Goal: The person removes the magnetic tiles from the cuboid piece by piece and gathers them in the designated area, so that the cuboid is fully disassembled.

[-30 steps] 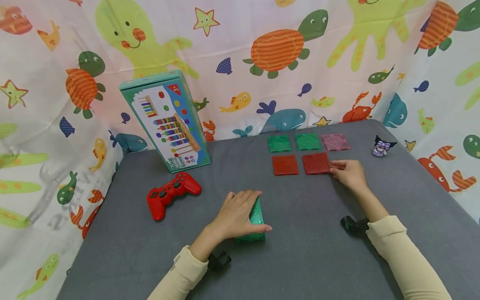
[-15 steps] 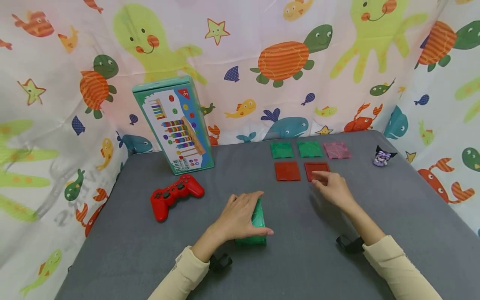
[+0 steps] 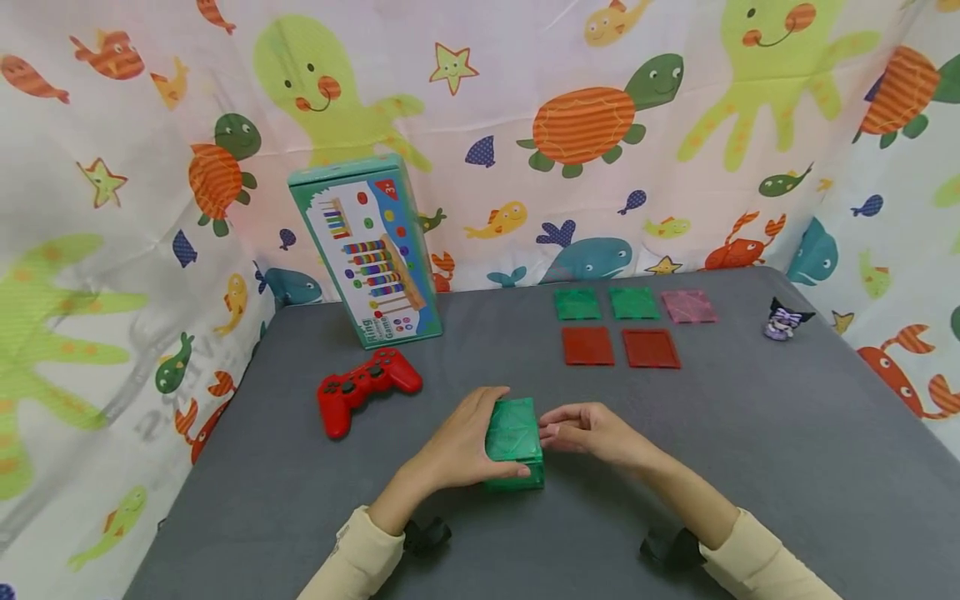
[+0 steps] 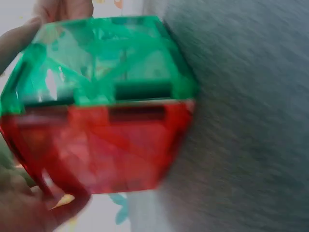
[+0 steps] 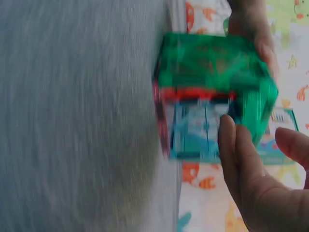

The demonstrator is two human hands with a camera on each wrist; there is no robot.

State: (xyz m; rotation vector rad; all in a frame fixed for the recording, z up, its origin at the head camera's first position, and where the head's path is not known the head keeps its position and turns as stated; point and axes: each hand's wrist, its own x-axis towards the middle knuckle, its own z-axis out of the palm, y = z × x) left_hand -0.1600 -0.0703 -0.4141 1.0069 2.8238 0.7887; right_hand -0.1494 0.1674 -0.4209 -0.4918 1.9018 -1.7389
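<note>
A small box of translucent magnetic tiles (image 3: 513, 429), green on top and front, stands on the grey table. In the left wrist view its left side shows as a red tile (image 4: 111, 150). My left hand (image 3: 463, 442) grips the box, thumb along the front and fingers at the back. My right hand (image 3: 592, 433) is at the box's right side, holding nothing. In the right wrist view that side appears open, with the right fingers (image 5: 246, 164) overlapping it and the thumb held apart. The wrist views are blurred.
Two green tiles (image 3: 633, 303), a pink tile (image 3: 689, 307) and two red tiles (image 3: 588, 346) lie flat behind the hands. A red game controller (image 3: 367, 387) and a boxed toy (image 3: 367, 250) are at left. A small figurine (image 3: 783, 320) stands at right, before a printed curtain (image 3: 337, 67).
My right hand has let go of the right red tile and come left and nearer to the green box. The left hand stays on the box. The head view has shifted slightly.
</note>
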